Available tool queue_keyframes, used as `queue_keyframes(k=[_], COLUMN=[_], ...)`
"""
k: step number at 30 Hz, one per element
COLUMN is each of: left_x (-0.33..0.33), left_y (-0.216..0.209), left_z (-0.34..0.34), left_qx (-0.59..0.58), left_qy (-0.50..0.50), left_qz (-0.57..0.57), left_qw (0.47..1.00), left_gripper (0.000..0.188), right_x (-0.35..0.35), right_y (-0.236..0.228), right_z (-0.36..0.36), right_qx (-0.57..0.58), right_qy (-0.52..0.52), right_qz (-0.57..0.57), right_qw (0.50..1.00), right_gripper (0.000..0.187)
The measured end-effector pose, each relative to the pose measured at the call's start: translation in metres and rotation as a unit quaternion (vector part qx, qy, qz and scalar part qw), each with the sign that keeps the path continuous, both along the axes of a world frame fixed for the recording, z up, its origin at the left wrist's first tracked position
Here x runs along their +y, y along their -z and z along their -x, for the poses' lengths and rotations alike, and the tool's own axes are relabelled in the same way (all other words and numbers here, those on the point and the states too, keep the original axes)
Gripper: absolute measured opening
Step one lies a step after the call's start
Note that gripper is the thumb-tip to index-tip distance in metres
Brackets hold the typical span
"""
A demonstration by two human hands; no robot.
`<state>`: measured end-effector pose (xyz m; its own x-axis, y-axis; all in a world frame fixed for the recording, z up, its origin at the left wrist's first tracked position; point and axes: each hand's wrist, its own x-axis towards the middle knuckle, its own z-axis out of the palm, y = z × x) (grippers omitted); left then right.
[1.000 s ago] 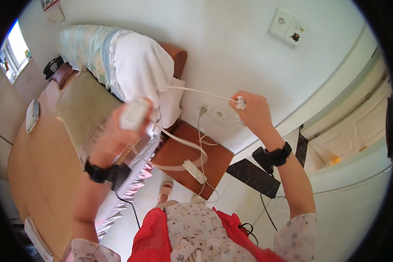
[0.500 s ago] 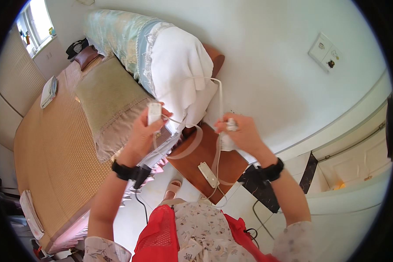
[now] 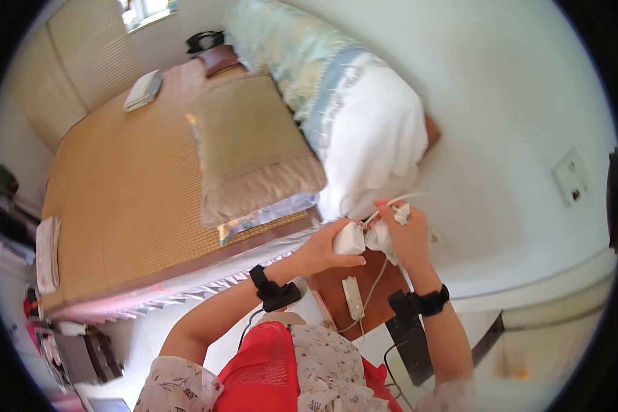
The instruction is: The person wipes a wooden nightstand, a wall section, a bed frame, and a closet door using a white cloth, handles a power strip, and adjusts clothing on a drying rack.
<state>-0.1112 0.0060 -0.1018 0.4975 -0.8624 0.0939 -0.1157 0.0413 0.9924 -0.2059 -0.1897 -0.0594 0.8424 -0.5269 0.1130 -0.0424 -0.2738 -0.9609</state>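
My left hand (image 3: 319, 248) is closed around a white block-shaped power adapter (image 3: 350, 239). Close beside it, my right hand (image 3: 410, 237) grips a white cable (image 3: 398, 200), with a small white plug-like end (image 3: 402, 214) showing at its fingers. Between the two hands is a white piece (image 3: 378, 238) whose kind I cannot make out. Both hands are over a brown wooden bedside table (image 3: 328, 287). On that table lies a white power strip (image 3: 353, 298), its cord trailing off beside it.
Left of my hands is a bed with a tan woven mat (image 3: 130, 192). A green-brown pillow (image 3: 254, 130) and covered bedding (image 3: 371, 130) lie on it. A wall socket plate (image 3: 570, 177) is on the right wall. A black patterned panel (image 3: 410, 350) stands by the table.
My hands have come together from well apart, and the loose cable loop between them has gone from view. The view has swung, so the bed and bedding appear farther right.
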Motion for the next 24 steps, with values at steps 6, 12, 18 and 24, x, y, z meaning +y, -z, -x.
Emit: queue_keyframes(k=[6, 12, 18, 24], left_x=[0.074, 0.203, 0.29, 0.34], left_y=[0.035, 0.019, 0.088, 0.265], left_z=[-0.005, -0.069, -0.192, -0.295], left_qx=[0.042, -0.069, -0.156, -0.149], left_qy=[-0.234, -0.552, -0.586, -0.515], left_qz=[-0.065, -0.021, -0.117, -0.32], left_qw=[0.969, 0.831, 0.786, 0.781], left_gripper=[0.065, 0.069, 0.068, 0.093], right_x=[0.051, 0.12, 0.153, 0.201], right_y=[0.034, 0.068, 0.104, 0.145], right_z=[-0.018, -0.056, -0.129, -0.207], right_qx=[0.106, 0.179, 0.21, 0.234], right_qy=[-0.168, -0.249, -0.247, -0.239], right_qz=[0.039, 0.011, 0.036, -0.025], right_qw=[0.979, 0.952, 0.945, 0.942], right_gripper=[0.026, 0.019, 0.026, 0.039])
